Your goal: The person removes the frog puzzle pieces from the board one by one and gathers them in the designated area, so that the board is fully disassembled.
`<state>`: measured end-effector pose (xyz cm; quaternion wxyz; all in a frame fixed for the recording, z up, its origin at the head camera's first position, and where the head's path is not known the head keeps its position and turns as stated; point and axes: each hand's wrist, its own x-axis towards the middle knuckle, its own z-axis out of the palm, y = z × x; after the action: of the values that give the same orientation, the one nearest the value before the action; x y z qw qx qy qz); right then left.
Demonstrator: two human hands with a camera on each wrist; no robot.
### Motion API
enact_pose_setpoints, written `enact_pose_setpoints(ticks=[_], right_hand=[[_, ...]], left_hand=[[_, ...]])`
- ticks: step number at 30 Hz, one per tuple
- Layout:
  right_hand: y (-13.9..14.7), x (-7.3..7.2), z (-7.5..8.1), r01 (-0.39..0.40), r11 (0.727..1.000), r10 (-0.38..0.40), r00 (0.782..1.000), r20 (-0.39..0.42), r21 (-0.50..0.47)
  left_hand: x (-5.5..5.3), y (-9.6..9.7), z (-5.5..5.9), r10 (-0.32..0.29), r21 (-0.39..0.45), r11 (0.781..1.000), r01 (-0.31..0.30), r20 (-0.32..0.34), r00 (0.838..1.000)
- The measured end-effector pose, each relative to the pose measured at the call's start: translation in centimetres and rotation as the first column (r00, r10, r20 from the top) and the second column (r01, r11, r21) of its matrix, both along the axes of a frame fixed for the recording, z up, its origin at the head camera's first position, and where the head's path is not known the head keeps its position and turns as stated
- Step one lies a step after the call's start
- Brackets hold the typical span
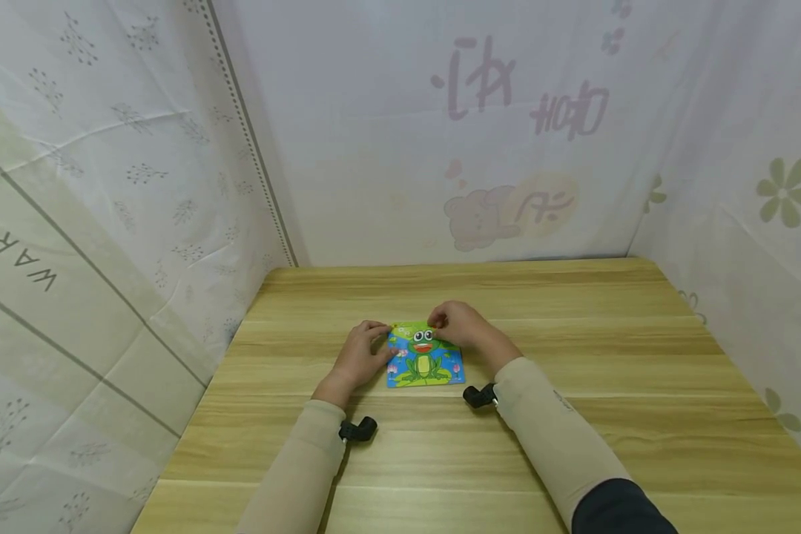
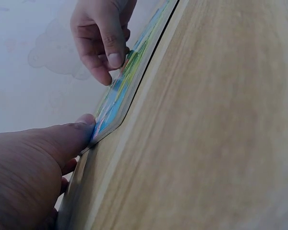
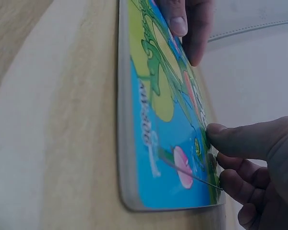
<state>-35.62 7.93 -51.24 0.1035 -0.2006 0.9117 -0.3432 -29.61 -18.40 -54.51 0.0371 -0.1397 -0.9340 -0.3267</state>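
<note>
Green-and-blue frog board (image 1: 424,368), flat between two hands

Frog board: one, thin, roughly square, no marked long axis. Lies on the surface (image 1: 427,460), picture upright from the person's side. From the left fingers it extends rightward; from the right fingers it spreads back toward the person and to the left. Neither hand is nearer; both are at it.

Left hand (image 1: 358,357): thumb resting on the board's left edge, fingers loosely extended by the far left corner, not clenched.

Right hand (image 1: 465,326): over the far right part, beside the frog's eyes; fingers bent. Whether they pinch anything cannot be told.

Sleeves: two, beige (image 1: 300,467). Black wrist devices: two, one per wrist (image 1: 359,430).

Surface: wood-grain, pale stripes running across.

Room: pale cloth hangings on three sides; back hanging (image 1: 374,148) with a pink bear (image 1: 475,222) and lettering, left hanging (image 1: 107,245) with sprigs and "WARM", right hanging (image 1: 721,237) with a green flower (image 1: 789,193).
</note>
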Motion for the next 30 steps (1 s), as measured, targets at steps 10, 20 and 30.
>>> enact_pose_setpoints(ticks=[10, 20, 30], right_hand=[[-0.4, -0.5, 0.6, -0.039, 0.994, 0.038, 0.999, 0.006, 0.101], [-0.6, -0.6, 1.2, -0.065, 0.991, 0.061, 0.997, 0.04, 0.113], [-0.9, -0.5, 1.4, -0.065, 0.993, 0.057, 0.995, 0.084, 0.096]], left_hand=[[0.0, 0.0, 0.1, -0.001, -0.009, 1.0, 0.001, 0.009, 1.0], [0.0, 0.1, 0.1, 0.002, -0.003, 1.0, -0.002, 0.007, 1.0], [0.1, 0.1, 0.1, -0.004, -0.003, 1.0, 0.004, -0.002, 1.0]])
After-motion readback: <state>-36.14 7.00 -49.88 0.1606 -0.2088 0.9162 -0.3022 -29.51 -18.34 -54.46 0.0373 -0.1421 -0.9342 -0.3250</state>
